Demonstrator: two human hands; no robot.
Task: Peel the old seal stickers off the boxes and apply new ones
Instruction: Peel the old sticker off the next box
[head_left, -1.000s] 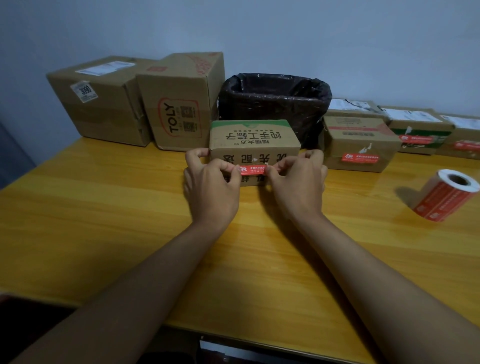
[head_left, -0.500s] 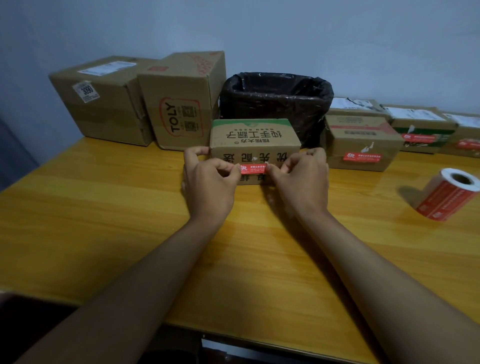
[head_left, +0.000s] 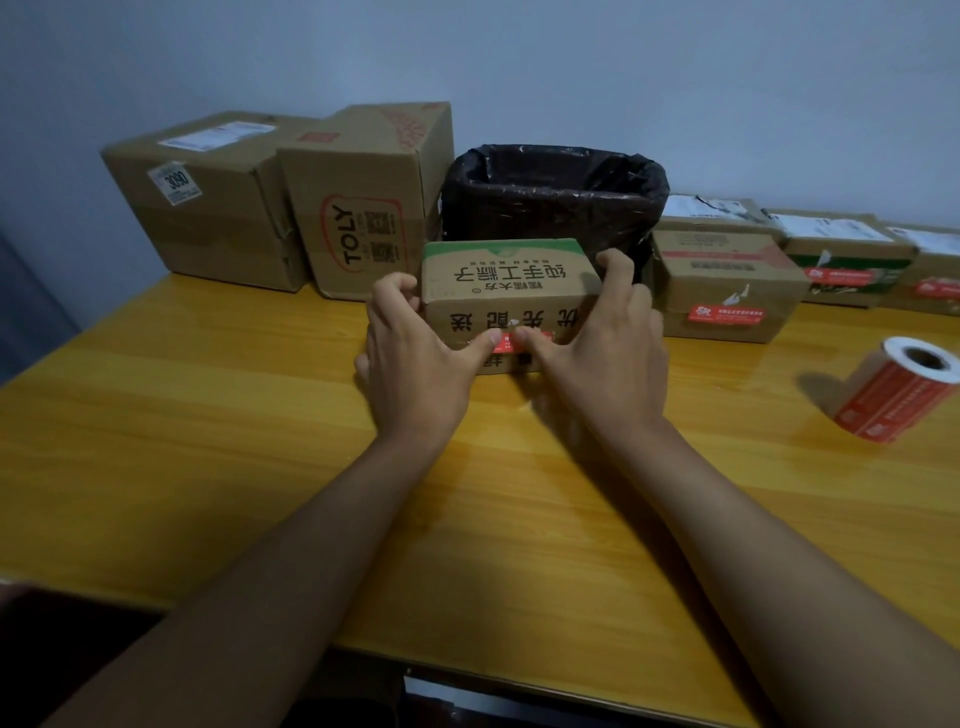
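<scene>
A small cardboard box (head_left: 506, 275) with a green top edge and black printed characters stands on the yellow wooden table (head_left: 208, 415), in front of the bin. A red seal sticker (head_left: 508, 344) lies across its front face, mostly hidden by my thumbs. My left hand (head_left: 415, 358) holds the box's left side with curled fingers, its thumb pressing on the sticker. My right hand (head_left: 602, 358) wraps the right side, fingers up at the top right corner, thumb on the sticker too. A roll of red stickers (head_left: 893, 395) lies at the right.
A bin lined with a black bag (head_left: 556, 208) stands behind the box. Two big cartons (head_left: 208, 208) (head_left: 363, 208) stand at the back left. Lower boxes with red stickers (head_left: 727, 291) (head_left: 847, 260) line the back right against the wall.
Both hands have spread from pinching the sticker's ends to holding the box's sides. The thumbs have slid in over the sticker, and the right fingers have reached up to the top right corner.
</scene>
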